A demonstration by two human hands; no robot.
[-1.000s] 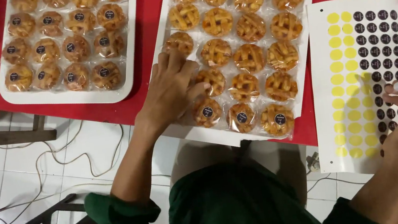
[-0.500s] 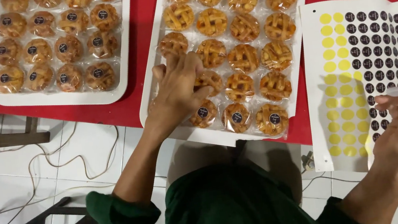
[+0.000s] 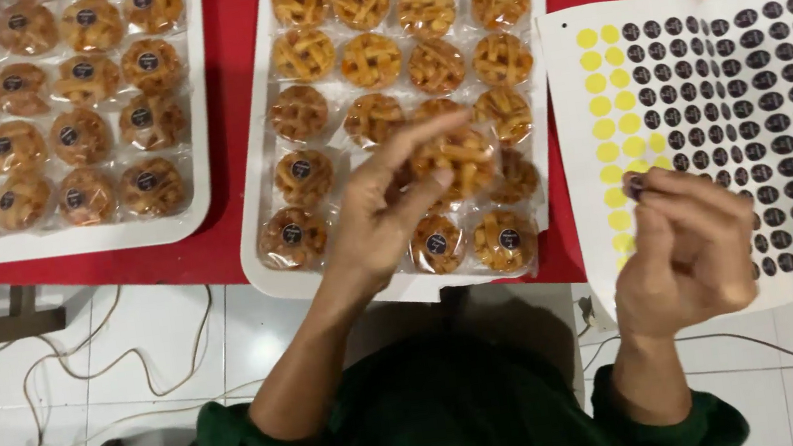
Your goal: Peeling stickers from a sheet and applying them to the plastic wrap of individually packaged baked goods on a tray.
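Since a moment ago your left hand [image 3: 385, 214] has lifted a wrapped tart [image 3: 454, 157] off the middle tray [image 3: 260, 220], fingers pinching it, while your right hand [image 3: 686, 238] pinches a dark sticker [image 3: 634, 186]. Left tray [image 3: 66, 238] looks fully stickered; here only the near tarts are, the far rows remain.

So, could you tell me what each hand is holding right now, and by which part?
The left hand holds a wrapped lattice tart by its edge, between thumb and fingers. The right hand pinches a small dark round sticker at its fingertips.

Clear-wrapped tart [image 3: 454, 157] held in left hand [image 3: 385, 209]; wrapped tarts with round dark labels fill white tray [image 3: 254, 170] beneath. Round dark sticker [image 3: 634, 186] at right hand [image 3: 688, 253] fingertips, over white sticker sheet [image 3: 755, 108], yellow blanks left.
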